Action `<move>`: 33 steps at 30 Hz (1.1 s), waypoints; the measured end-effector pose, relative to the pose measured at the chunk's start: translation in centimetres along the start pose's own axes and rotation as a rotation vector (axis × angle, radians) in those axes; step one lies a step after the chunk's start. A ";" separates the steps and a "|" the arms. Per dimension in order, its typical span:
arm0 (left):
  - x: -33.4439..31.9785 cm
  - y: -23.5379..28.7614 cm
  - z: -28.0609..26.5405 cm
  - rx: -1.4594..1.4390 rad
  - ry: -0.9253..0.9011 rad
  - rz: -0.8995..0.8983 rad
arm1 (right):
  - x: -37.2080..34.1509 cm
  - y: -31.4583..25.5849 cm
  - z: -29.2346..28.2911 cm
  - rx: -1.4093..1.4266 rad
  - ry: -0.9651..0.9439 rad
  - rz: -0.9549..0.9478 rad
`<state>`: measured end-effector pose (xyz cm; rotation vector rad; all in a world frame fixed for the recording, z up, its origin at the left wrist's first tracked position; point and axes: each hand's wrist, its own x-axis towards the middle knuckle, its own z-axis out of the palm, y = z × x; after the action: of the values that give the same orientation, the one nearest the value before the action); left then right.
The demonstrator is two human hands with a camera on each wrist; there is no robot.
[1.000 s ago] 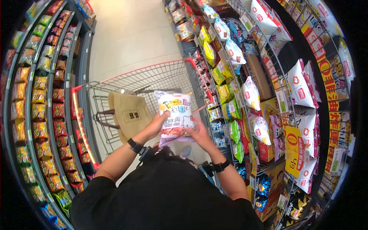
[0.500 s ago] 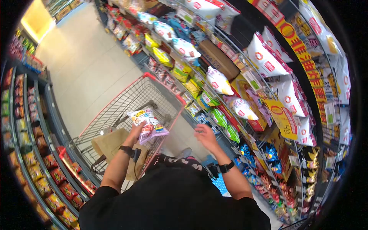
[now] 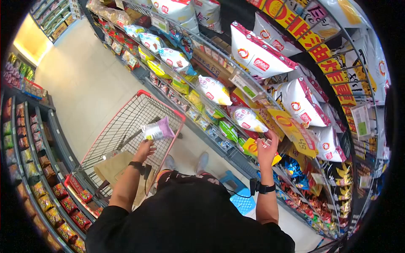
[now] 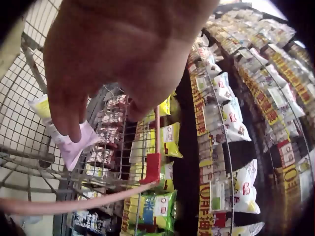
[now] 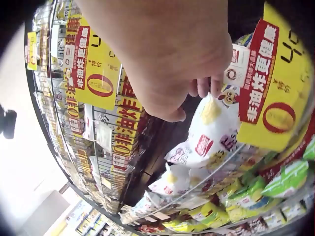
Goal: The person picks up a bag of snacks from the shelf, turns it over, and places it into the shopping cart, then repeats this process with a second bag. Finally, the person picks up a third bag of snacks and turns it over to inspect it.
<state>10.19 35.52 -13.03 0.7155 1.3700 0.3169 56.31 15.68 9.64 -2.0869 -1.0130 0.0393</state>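
From our right hand point(image 3: 266, 152), the nearer, the white snack bag point(image 3: 248, 119) on the rack point(image 3: 201, 40) lies at 11 o'clock, long axis 10 to 4; whether we grip it, we cannot tell. Our left hand point(image 3: 144, 151) is empty, fingers loose.

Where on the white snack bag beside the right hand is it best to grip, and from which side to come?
I would pinch the narrow near end of the white snack bag, bringing the right hand from the person's own side. That end points towards the fingers, and its tapered corner looks easier to pinch than the puffed middle.
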 end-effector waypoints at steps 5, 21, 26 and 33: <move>-6.8 2.7 6.7 0.002 -0.126 0.036 | 3.8 2.5 0.0 0.011 -0.216 0.008; -13.1 -1.9 8.8 0.060 -0.097 0.077 | 4.7 1.4 2.3 0.152 -0.202 -0.168; -13.5 -2.0 5.5 -0.027 -0.118 0.159 | 1.8 -3.3 1.9 0.209 -0.106 -0.350; -16.7 -0.2 3.2 -0.047 -0.255 0.452 | -3.4 -12.4 1.5 0.298 -0.187 -0.565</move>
<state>9.87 24.54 -0.05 0.9898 0.9482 0.5911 45.42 18.80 15.98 -1.4945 -1.5748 0.0940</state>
